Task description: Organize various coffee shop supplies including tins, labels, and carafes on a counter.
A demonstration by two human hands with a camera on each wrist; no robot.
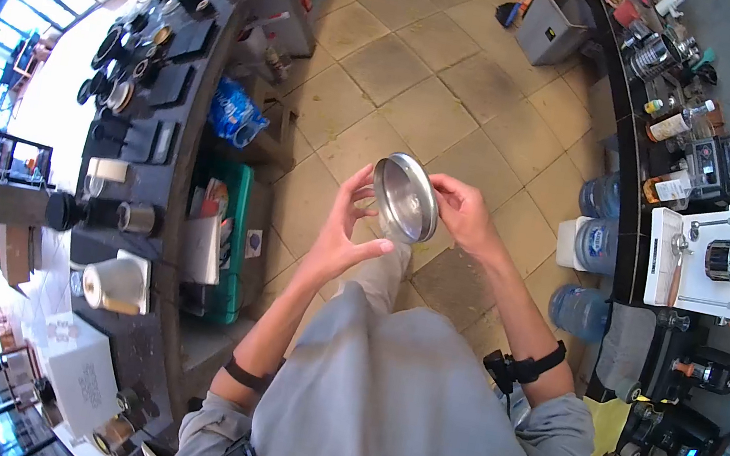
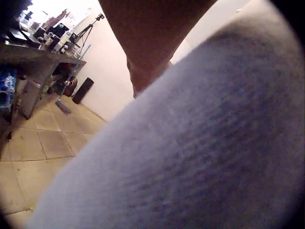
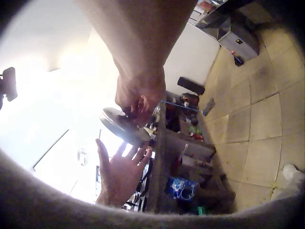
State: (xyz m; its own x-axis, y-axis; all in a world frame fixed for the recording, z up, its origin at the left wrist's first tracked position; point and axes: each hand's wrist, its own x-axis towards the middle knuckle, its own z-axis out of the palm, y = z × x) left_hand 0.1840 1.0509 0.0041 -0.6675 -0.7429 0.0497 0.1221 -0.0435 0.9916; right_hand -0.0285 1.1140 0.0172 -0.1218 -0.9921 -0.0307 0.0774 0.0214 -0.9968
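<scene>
In front of the body, over the floor, is a round, shiny metal lid-like piece (image 1: 405, 198) with a raised rim, tilted so that its hollow inner face shows in the head view. My right hand (image 1: 465, 218) pinches its right edge between thumb and fingers. On the other side, my left hand (image 1: 339, 241) is spread, thumb apart, with its fingertips right at the left rim. The right wrist view shows the metal piece (image 3: 121, 126) edge-on below the right hand, the left palm (image 3: 125, 176) facing it. Grey cloth fills much of the left wrist view, hiding the left hand's work.
A dark counter (image 1: 177, 226) at the left carries scales, cups and jars. On the right counter (image 1: 631, 166) are bottles, a white machine (image 1: 702, 260) and grinders. Water jugs (image 1: 579, 312) stand beneath it. A green crate (image 1: 232, 244) sits under the left counter, a grey bin (image 1: 553, 28) ahead.
</scene>
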